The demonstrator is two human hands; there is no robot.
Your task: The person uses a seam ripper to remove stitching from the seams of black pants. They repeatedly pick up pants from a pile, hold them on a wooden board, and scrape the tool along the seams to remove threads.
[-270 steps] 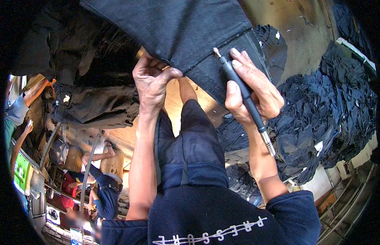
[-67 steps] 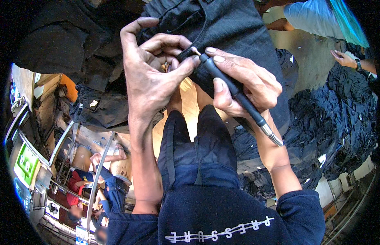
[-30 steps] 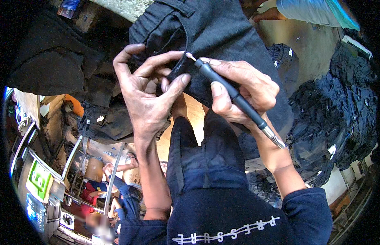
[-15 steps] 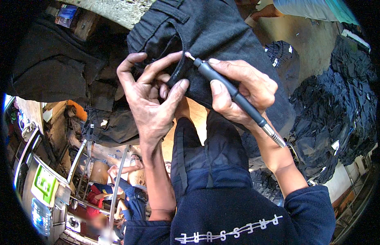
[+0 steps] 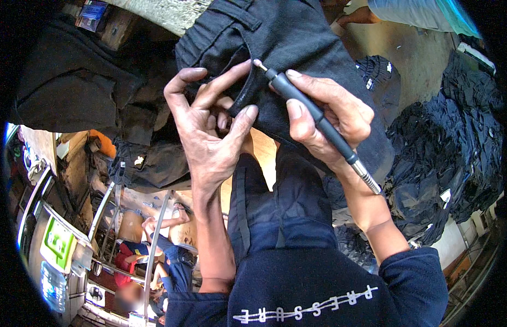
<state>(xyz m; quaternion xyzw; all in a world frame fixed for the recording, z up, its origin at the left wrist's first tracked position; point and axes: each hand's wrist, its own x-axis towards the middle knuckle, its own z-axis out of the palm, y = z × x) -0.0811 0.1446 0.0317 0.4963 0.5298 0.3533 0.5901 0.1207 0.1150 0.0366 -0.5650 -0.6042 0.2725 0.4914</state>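
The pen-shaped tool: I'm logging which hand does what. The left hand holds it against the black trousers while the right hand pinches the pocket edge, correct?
Not quite: the hands are swapped. In the head view the right hand holds the pen-shaped tool against the black trousers, while the left hand pinches the pocket edge.

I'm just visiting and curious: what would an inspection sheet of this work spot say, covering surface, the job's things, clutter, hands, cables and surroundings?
Surface: no table seen; the work is held up over the person's lap.
Job's things: black trousers, pocket edge pinched; dark pen-shaped tool, tip at that edge.
Clutter: heap of dark garments on the right; more dark cloth on the left.
Hands: left hand in a grip on the pocket edge; right hand in a grip on the tool.
Cables: nothing seen.
Surroundings: another person's arm above; seated person lower left; metal rails.
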